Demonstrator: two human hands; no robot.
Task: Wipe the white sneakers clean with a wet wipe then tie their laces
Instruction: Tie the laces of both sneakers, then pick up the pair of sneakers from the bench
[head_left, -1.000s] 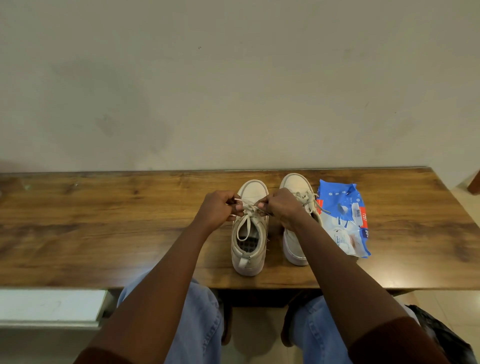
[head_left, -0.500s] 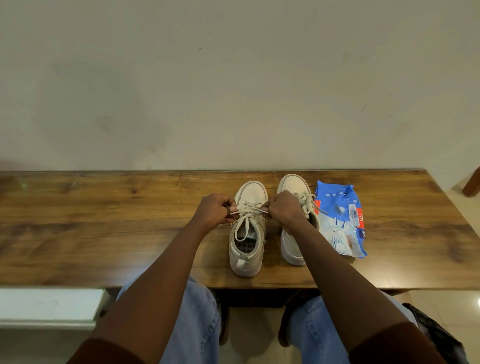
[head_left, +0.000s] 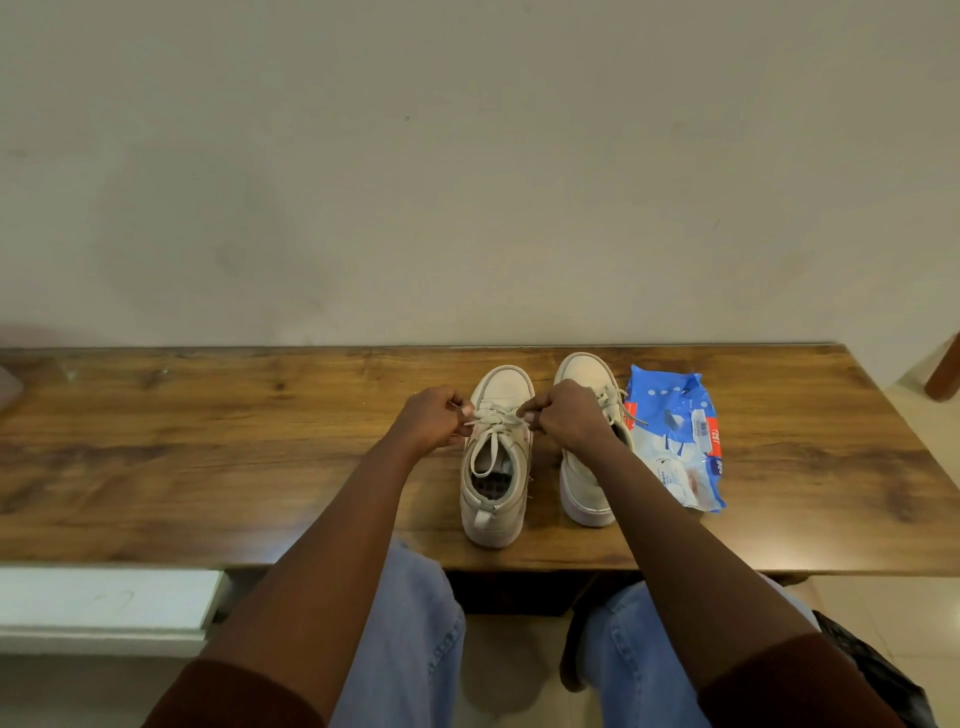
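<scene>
Two white sneakers stand side by side on the wooden table (head_left: 208, 447), toes pointing away from me. Over the left sneaker (head_left: 496, 467), my left hand (head_left: 434, 423) and my right hand (head_left: 569, 418) each pinch a part of its white lace (head_left: 496, 418), pulling it outward to either side. A loop of the lace hangs into the shoe's opening. The right sneaker (head_left: 582, 483) is partly hidden behind my right hand and forearm; its lace looks tied. A blue pack of wet wipes (head_left: 675, 431) lies just right of it.
The table backs onto a plain wall. My knees in blue jeans sit under the table's front edge. A white ledge (head_left: 104, 603) lies low at the left, a dark bag (head_left: 872, 670) on the floor at the right, and a wooden chair leg (head_left: 945, 374) at the far right.
Both hands have stayed on the left sneaker's lace, shifting slightly apart as the knot draws tighter. The sneakers and the wipes pack have not moved.
</scene>
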